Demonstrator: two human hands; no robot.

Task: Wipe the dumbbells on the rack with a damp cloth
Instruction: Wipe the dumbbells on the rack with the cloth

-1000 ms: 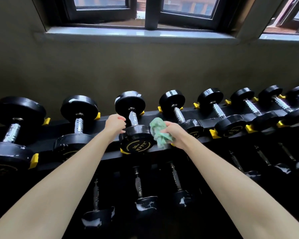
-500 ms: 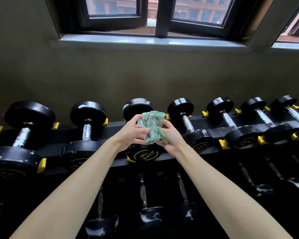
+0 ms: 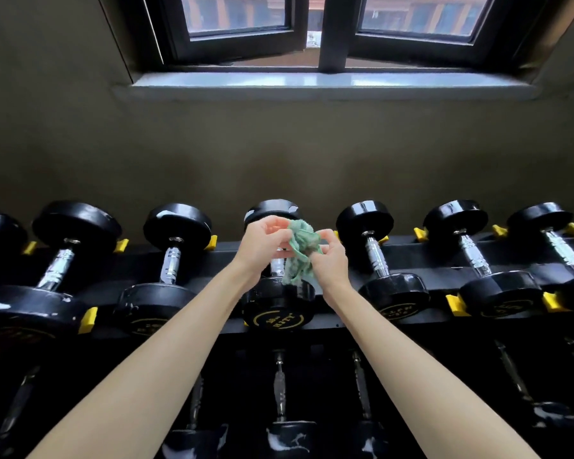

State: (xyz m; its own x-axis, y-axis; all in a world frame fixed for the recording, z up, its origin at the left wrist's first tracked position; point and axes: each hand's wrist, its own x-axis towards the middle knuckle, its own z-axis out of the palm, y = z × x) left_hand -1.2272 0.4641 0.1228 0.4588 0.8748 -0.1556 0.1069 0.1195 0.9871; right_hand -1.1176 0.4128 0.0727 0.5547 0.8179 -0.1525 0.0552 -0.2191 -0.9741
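the green cloth [image 3: 300,251] is held up between both hands, a bit above the dumbbell [image 3: 279,311] sitting right under them on the top row of the rack [image 3: 421,256]. the left hand [image 3: 262,246] is curled onto the cloth's upper edge and the right hand [image 3: 328,260] is pinching the bunched side opposite, so both are grasping it and neither is loose. the cloth's tail is dangling toward the dumbbell's near head. whether it's actually touching can't be told.

handling-wise, the cloth is judged to be light, limp and a bit clingy from the damp. it'd be better gathered into a pad in one palm than held by the corners, or it'll just flop about.

the dumbbell is the opposite: heavy, rigid, nothing fragile. no lifting should be needed, since it's cradled between yellow stops [image 3: 455,303] like the ones further off to the right of the hands. the black heads look smooth and could get slick once wet, so the free hand is best laid on a head to steady it. the ridged chrome handle will probably snag the fabric, so it's better wrapped and twisted than swiped.
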